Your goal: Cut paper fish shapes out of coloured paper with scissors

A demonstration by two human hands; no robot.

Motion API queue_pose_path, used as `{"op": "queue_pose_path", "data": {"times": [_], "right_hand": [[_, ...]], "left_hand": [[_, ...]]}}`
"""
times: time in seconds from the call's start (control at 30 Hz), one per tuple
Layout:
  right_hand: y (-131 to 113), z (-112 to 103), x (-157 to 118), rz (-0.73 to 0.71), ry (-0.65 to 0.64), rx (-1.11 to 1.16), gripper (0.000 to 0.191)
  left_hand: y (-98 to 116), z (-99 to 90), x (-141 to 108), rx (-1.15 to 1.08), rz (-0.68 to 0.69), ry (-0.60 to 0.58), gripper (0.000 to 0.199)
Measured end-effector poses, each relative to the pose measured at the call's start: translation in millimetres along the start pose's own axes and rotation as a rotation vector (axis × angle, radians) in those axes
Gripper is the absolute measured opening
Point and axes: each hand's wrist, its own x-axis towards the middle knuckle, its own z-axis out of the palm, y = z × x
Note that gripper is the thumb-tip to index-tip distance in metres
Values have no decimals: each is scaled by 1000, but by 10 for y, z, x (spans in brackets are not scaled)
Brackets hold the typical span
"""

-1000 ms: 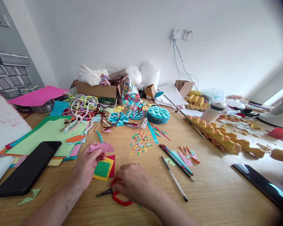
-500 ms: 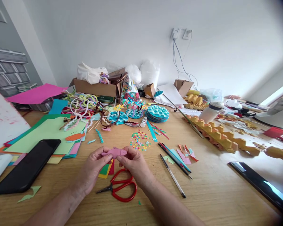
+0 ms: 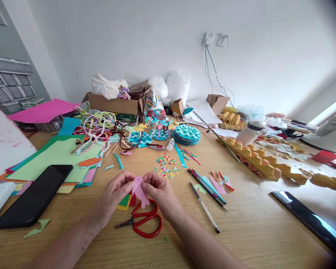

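Note:
A pink paper fish [image 3: 140, 192] hangs tail down between my two hands, with a small dark dot near its top. My left hand [image 3: 114, 194] pinches its left edge with thumb and fingers. On the other edge, the thumb and fingers of my right hand [image 3: 160, 189] are closed. Below the fish, red-handled scissors [image 3: 147, 225] lie on the table, their blades pointing left. Yellow, green and red paper pieces [image 3: 124, 202] lie partly hidden behind my left hand and the fish.
Pens [image 3: 204, 205] and paper scraps lie right of my hands. Colourful confetti [image 3: 166, 166] and blue wavy discs [image 3: 186, 134] are farther back. A black phone [image 3: 33, 198] and coloured sheets [image 3: 56, 157] cover the left. Yellow egg-carton strips [image 3: 249, 158] stretch across the right.
The pink fish has turned from lying level between my fingers to hanging tail down. My fingertips have shifted to its upper part.

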Motion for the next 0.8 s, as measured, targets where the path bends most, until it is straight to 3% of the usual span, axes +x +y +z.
{"op": "queue_pose_path", "data": {"times": [0.33, 0.5, 0.8], "right_hand": [[81, 19, -41, -103, -59, -377, 10], [113, 15, -10, -41, -40, -312, 3], [58, -13, 22, 28, -16, -147, 13]], "left_hand": [[9, 23, -2, 80, 4, 119, 15], [-41, -57, 14, 79, 134, 224, 8], [-86, -116, 69, 90, 107, 175, 14]]}}
